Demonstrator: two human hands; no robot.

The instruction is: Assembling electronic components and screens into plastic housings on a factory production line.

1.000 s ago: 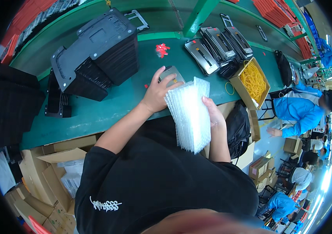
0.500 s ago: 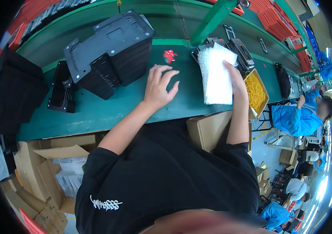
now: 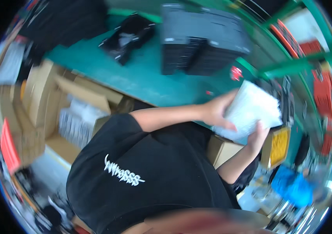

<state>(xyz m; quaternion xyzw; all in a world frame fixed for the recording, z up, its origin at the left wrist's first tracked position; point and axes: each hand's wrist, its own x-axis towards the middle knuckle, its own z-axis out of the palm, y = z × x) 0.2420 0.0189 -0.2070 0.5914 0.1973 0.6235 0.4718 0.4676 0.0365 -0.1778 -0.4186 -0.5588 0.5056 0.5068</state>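
Observation:
I hold a stack of clear plastic bags [image 3: 252, 107] with both hands above the near edge of the green table [image 3: 134, 78]. My left hand [image 3: 216, 111] grips the stack's left side. My right hand [image 3: 259, 134] grips it from below, at the lower right. The picture is blurred by head motion, so the fingers are not sharp.
A pile of dark grey trays [image 3: 201, 39] stands on the table behind the bags, with a small black tray [image 3: 129, 35] to its left. Open cardboard boxes [image 3: 72, 113] sit at my left. A yellow-filled box [image 3: 277, 150] and a person in blue [image 3: 292, 187] are on the right.
My head has turned left, so the view swings and blurs. My left hand left the table and took the bag stack, which my right hand still holds.

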